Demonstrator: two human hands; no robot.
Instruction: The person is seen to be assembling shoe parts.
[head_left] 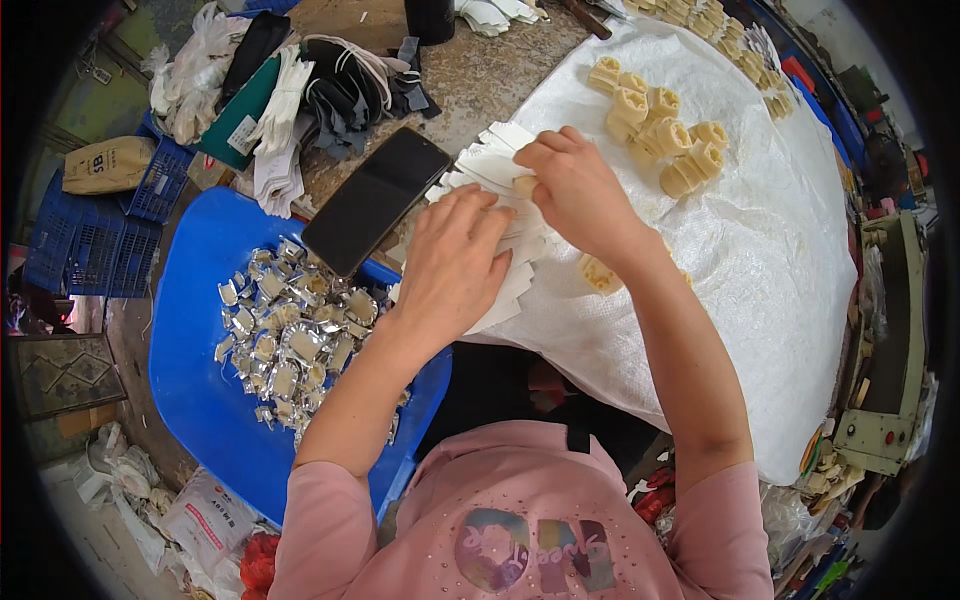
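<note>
My left hand (456, 255) lies over a fanned pile of white strips (490, 165), its fingers spread across them and its thumb apart. Beside it, my right hand (585, 195) pinches a small cream-coloured piece (525, 186) above the strips. Part of that piece is hidden by the fingers. A cream moulded part (600, 275) rests below my right wrist, partly covered by the forearm. Farther off, a cluster of similar cream hollow parts (665, 135) sits on a white woven sheet (770, 300).
A blue tub (190, 330) at the left holds many silver-and-cream pieces (295, 345). A black phone (378, 200) lies along its far edge. Gloves and dark cloth scraps (335, 95) are heaped behind. More cream parts (735, 45) line the far right. Blue crates (90, 235) stand far left.
</note>
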